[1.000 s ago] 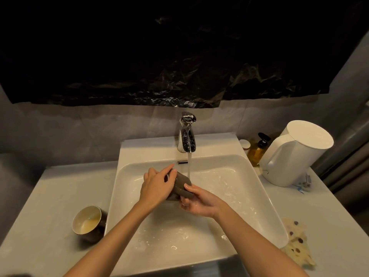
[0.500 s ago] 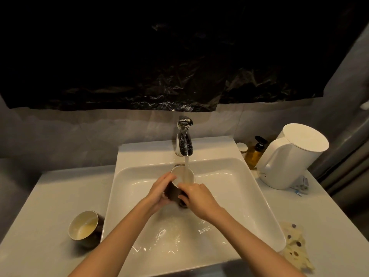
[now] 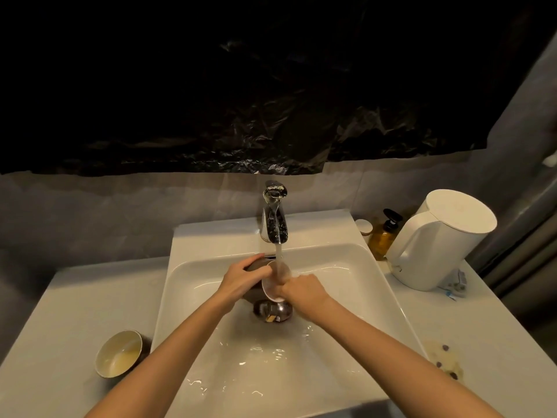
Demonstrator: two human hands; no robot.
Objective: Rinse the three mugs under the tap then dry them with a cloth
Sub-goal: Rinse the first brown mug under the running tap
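Note:
A dark mug with a pale inside (image 3: 272, 282) is tilted on its side under the running tap (image 3: 275, 218), its mouth facing me and to the right. My left hand (image 3: 241, 280) grips the mug's outer wall. My right hand (image 3: 301, 289) is at the mug's mouth with its fingers inside or on the rim; the water stream falls on them. A second mug (image 3: 119, 354) with a cream inside lies tilted on the counter left of the sink (image 3: 388, 300). A spotted cloth (image 3: 446, 362) lies on the counter at the right. No third mug shows.
A white kettle (image 3: 437, 239) stands at the back right beside an amber pump bottle (image 3: 384, 233) and a small jar (image 3: 363, 227). The metal drain plug (image 3: 272, 310) sits below the held mug. Black plastic sheeting covers the wall above.
The mug has been tipped from upright onto its side under the stream. My right hand has moved from the mug's side to its mouth. The view has shifted slightly.

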